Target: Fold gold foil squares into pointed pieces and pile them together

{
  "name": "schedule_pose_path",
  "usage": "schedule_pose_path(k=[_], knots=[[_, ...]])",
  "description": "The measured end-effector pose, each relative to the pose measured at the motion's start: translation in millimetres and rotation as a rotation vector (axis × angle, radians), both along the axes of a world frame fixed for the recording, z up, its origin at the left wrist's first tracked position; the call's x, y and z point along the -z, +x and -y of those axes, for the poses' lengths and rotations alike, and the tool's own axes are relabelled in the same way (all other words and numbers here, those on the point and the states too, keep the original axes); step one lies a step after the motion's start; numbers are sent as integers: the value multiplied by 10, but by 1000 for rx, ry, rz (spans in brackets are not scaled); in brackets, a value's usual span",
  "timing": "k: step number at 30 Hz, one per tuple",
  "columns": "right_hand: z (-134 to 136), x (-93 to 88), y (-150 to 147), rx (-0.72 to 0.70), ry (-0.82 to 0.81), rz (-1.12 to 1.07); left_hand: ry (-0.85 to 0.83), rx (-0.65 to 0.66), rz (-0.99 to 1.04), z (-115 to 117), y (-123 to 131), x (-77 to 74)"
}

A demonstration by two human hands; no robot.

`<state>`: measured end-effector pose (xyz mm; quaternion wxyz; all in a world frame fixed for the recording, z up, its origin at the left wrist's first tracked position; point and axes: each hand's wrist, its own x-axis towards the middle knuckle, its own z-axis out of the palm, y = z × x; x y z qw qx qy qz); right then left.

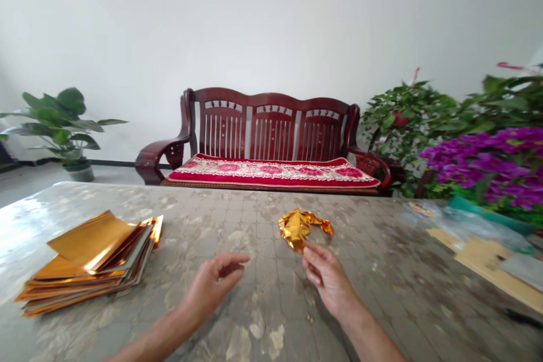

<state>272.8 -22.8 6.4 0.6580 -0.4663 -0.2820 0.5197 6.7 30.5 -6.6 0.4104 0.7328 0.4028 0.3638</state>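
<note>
on table (382,271), right hand (326,277) pinches folded gold foil (297,228).

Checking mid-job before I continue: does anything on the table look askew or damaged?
The gold sheet stack at left is fanned unevenly, its top sheet skewed. The gold foil piece pinched by the right hand is crumpled. Nothing spilled.

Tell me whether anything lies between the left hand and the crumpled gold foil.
Nothing visible: only bare tabletop separates the open left hand from the crumpled gold foil, which the right hand touches.
</note>
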Motion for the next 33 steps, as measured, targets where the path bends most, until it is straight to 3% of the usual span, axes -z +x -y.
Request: schedule_pose_path(k=[5,7,12,17,22,28,33], knots=[[18,33,-77,-80,-67,-136,26,28,173,-15,429,-18],[36,25,-105,-109,-91,-180,137,34,168,-29,522,-16],[75,17,-193,-183,-167,-271,523,127,-10,-44,559,-24],[104,24,-279,-299,-230,-289,636,191,-56,-104,505,-54],[126,18,-326,-344,-219,-262,570,276,-6,-124,503,-41],[121,24,-349,-331,-145,-136,361,213,68,-27,581,-38],[124,25,-352,-290,-165,-82,303,215,12,18,597,-24]])
